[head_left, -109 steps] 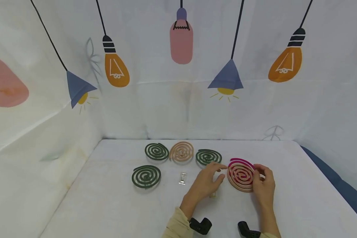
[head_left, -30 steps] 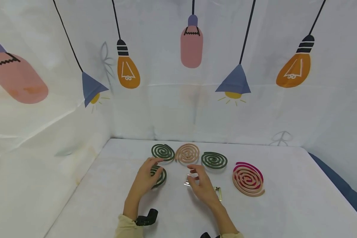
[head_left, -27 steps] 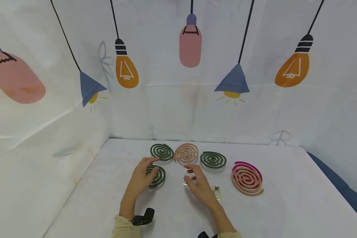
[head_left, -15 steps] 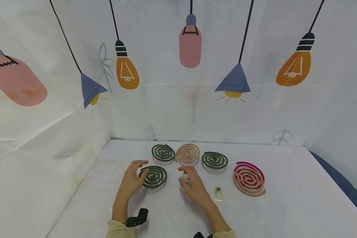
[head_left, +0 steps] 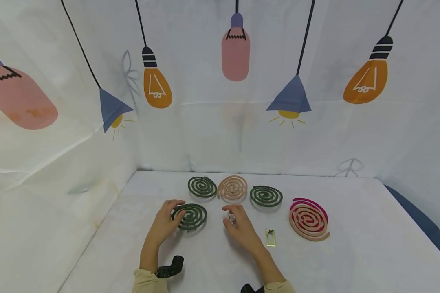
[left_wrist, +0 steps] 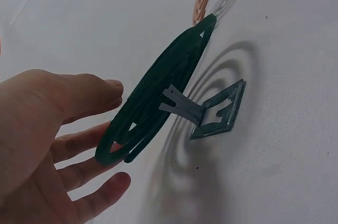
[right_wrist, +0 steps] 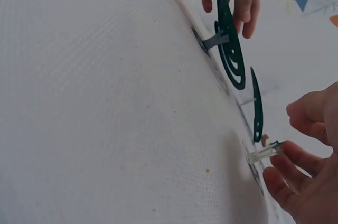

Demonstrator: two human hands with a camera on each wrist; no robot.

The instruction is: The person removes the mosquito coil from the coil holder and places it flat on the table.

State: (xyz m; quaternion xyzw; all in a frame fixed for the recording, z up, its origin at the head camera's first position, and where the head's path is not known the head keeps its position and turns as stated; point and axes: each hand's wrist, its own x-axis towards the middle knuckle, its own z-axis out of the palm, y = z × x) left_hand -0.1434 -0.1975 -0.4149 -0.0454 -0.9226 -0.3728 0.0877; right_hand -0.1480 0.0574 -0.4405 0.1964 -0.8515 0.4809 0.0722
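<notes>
A green mosquito coil (head_left: 198, 217) is propped at a slant on a metal coil stand (left_wrist: 227, 115), as the left wrist view shows. My left hand (head_left: 163, 223) is at its left edge, thumb apart from the coil and fingers reaching behind it; whether they touch is unclear. My right hand (head_left: 243, 234) is spread around a small silvery stand (right_wrist: 265, 152) with a raised prong. One fingertip lies at the prong's end, while the thumb stays clear of it. To the right, a tan coil (head_left: 309, 234) lies over a pink coil (head_left: 306, 200).
Along the back of the white table (head_left: 366, 260) are a green coil (head_left: 201, 187), a tan coil (head_left: 232, 187) and another green coil (head_left: 266, 196). A gold-toned stand (head_left: 270, 238) lies flat right of my right hand. A lamp-patterned cloth (head_left: 205, 134) hangs behind.
Both hands have come left from the tan and pink coils. Over the last second my left hand drew back left of the front green coil, then edged closer again. My right hand stayed near the silvery stand.
</notes>
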